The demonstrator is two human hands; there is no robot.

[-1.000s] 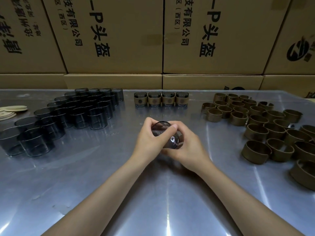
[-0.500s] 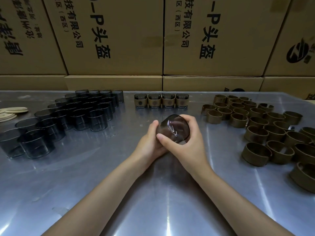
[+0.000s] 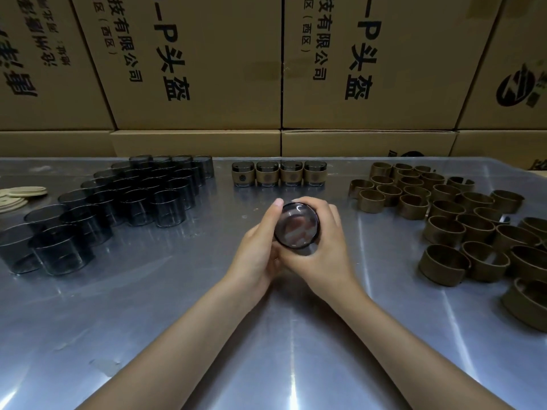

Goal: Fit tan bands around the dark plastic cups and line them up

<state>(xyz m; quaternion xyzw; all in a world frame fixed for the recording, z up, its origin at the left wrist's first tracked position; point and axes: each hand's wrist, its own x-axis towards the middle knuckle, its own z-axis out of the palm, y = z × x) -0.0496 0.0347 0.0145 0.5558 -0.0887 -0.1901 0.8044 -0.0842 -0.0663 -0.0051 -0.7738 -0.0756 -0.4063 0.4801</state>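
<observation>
A dark see-through plastic cup (image 3: 297, 225) is held between both hands above the middle of the metal table (image 3: 177, 335), its round bottom turned up toward me. My left hand (image 3: 260, 247) wraps its left side and my right hand (image 3: 324, 247) its right side. Whether a tan band is on this cup is hidden by my fingers. A row of banded cups (image 3: 279, 173) stands at the back centre. Several bare dark cups (image 3: 127, 196) are grouped at the left. Several loose tan bands (image 3: 461, 220) lie at the right.
Large cardboard boxes (image 3: 207, 69) with printed characters are stacked along the table's far edge. A few pale flat discs (image 3: 20, 194) lie at the far left edge. The table's right edge runs past the bands.
The cup has been turned in my hands so its bottom now faces me. Both hands have shifted slightly with it, staying closed around it.
</observation>
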